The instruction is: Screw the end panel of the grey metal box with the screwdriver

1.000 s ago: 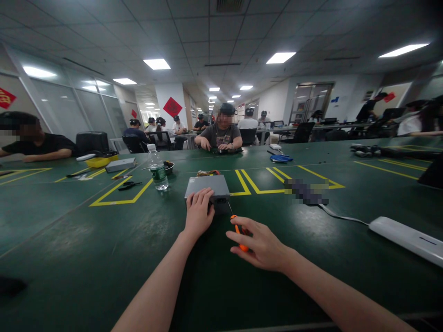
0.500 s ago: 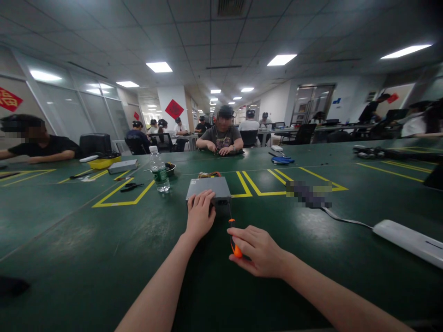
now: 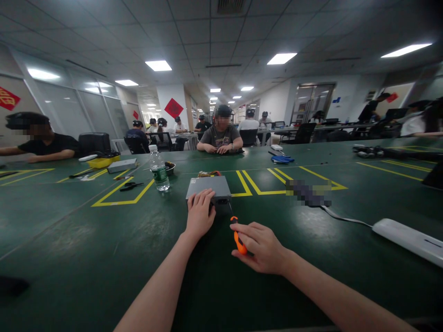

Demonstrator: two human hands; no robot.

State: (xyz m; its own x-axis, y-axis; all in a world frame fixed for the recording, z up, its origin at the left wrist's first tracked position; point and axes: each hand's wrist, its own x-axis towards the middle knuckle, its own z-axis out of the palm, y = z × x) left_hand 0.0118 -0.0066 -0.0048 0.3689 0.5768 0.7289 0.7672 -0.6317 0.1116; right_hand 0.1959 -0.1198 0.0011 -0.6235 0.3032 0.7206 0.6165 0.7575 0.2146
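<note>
A grey metal power supply unit [image 3: 207, 184] lies on the green table, with a dark socket in its near face and a bundle of coloured wires [image 3: 209, 174] at its far side. My left hand [image 3: 200, 212] grips its near left part, fingers on the top and thumb against the near face. In my right hand [image 3: 259, 246] is a screwdriver [image 3: 241, 243] with an orange and black handle, held by the fingers and thumb. Its thin shaft points up to the unit's near right corner; whether the tip sits in a screw is too small to tell.
A water bottle [image 3: 159, 169] stands left of the unit, before a metal bowl [image 3: 170, 168]. Black pliers [image 3: 130, 186] lie further left. To the right are a pixelated dark object [image 3: 306, 192], a white power strip [image 3: 408, 240] and blue gloves [image 3: 282, 159]. A person [image 3: 221, 133] sits opposite.
The screwdriver's handle has tilted and shifted slightly right, and my right hand has moved a little with it. My left hand and the power supply unit stay in place.
</note>
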